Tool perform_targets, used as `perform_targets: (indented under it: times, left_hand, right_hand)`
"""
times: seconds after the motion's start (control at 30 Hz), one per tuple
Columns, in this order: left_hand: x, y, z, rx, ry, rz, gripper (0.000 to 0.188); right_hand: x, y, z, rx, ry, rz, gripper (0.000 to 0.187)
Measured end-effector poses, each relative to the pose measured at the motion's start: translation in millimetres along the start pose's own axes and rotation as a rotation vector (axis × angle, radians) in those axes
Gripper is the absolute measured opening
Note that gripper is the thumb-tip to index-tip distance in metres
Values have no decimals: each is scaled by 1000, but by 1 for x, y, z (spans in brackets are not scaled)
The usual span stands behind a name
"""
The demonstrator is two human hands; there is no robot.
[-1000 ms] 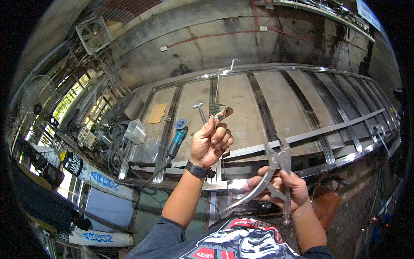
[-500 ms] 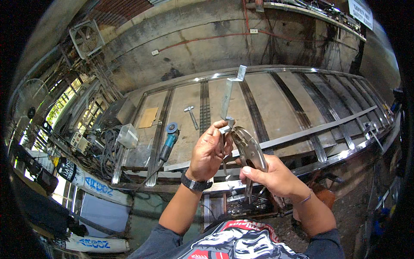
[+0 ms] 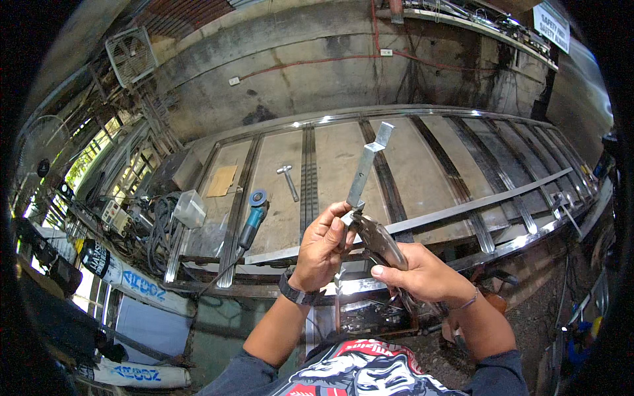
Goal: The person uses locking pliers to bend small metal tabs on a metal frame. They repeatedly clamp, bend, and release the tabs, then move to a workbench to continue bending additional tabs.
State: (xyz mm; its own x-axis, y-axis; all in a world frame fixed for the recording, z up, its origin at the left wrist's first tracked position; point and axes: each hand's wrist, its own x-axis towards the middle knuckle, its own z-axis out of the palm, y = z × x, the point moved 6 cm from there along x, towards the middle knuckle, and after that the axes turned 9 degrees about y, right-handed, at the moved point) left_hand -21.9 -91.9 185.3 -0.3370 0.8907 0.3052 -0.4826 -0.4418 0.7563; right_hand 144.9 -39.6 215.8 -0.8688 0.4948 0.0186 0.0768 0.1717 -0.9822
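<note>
A narrow bent strip of shiny sheet metal (image 3: 364,173), with step-like bends at both ends, stands up from my left hand (image 3: 319,249). Thumb and fingers of that hand pinch it at its lower bend, and the strip leans to the right. Wrapped round the handles of metal locking pliers (image 3: 383,247) is my right hand (image 3: 428,274). The pliers' jaws are up against the strip's lower end, beside my left fingertips; whether they clamp it is hidden. Both hands are in front of the near edge of a large metal frame (image 3: 396,205).
On the panel inside the frame lie a hammer (image 3: 288,182), a teal angle grinder (image 3: 253,222) and a brown cardboard piece (image 3: 222,181). A clear plastic box (image 3: 190,210) sits left, near coiled cables (image 3: 160,231). White gas cylinders (image 3: 142,285) lie at lower left.
The strip has tipped to the right and come lower. The pliers' jaws have moved up against its lower end, and the pliers have turned with my right hand.
</note>
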Motion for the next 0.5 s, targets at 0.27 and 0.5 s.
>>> perform_targets:
  times: [0.27, 0.5]
  left_hand:
    - [-6, -6, 4, 95, -2, -30, 55]
    - [-7, -14, -2, 58, -6, -124, 61]
  right_hand:
    - [-7, 20, -2, -8, -57, 146, 22]
    - [-8, 14, 0, 60, -69, 230, 20]
